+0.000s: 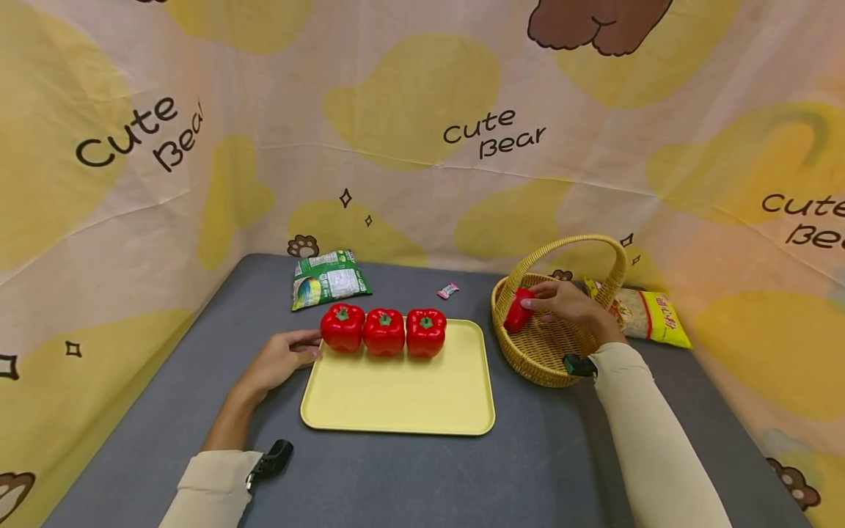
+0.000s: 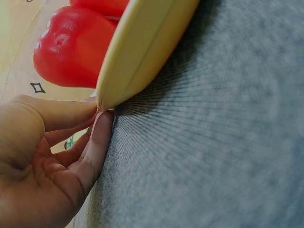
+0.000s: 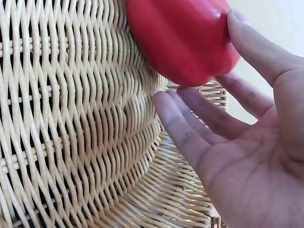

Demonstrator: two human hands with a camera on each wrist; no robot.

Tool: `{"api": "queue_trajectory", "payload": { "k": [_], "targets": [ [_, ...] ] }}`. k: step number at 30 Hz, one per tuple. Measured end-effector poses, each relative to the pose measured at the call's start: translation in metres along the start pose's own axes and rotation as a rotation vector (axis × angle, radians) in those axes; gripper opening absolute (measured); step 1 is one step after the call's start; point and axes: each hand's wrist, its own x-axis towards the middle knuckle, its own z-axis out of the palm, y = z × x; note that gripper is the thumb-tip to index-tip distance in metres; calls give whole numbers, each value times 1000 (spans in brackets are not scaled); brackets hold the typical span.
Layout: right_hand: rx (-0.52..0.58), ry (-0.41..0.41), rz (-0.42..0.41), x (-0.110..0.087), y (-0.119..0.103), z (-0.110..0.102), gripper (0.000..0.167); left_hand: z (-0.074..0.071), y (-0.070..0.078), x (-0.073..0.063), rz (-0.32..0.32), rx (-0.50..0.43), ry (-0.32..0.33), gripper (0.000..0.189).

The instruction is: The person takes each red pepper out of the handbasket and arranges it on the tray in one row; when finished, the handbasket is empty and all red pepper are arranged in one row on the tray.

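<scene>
Inside the wicker basket [image 1: 528, 364], at its left wall, my right hand [image 1: 569, 303] holds a red bell pepper [image 1: 518, 311]. The right wrist view has the thumb on the side of this bell pepper [image 3: 185, 38] and fingers beneath it. At the yellow tray [image 1: 403, 400], my left hand [image 1: 279, 361] pinches the left rim between thumb and finger, which the left wrist view shows close up at the tray's edge [image 2: 137, 52]. Three more red bell peppers [image 1: 384, 332] stand in a row along the tray's far side, green stems up.
A green packet [image 1: 331, 279] lies behind the tray on the left. Near the back edge is a small pink wrapped candy [image 1: 447, 291]. Behind the basket on the right lies a yellow bag [image 1: 663, 319]. The basket's tall handle [image 1: 581, 240] arches over its opening. Patterned cloth surrounds the grey table.
</scene>
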Motion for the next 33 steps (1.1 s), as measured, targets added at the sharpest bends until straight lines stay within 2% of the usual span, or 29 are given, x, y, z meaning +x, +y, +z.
{"api": "queue_trajectory", "payload": {
  "k": [13, 20, 26, 33],
  "targets": [
    [86, -20, -18, 4, 0, 2, 49, 0, 3, -1, -9, -26, -1, 47],
    [93, -15, -14, -2, -3, 2, 57, 0, 2, -1, -11, -22, -3, 48],
    [36, 23, -36, -16, -8, -2, 70, 0, 0, 1, -3, -7, 2, 48],
    [-94, 70, -57, -36, -13, -8, 75, 1, 1, 0, 12, -6, 6, 46]
  ]
}}
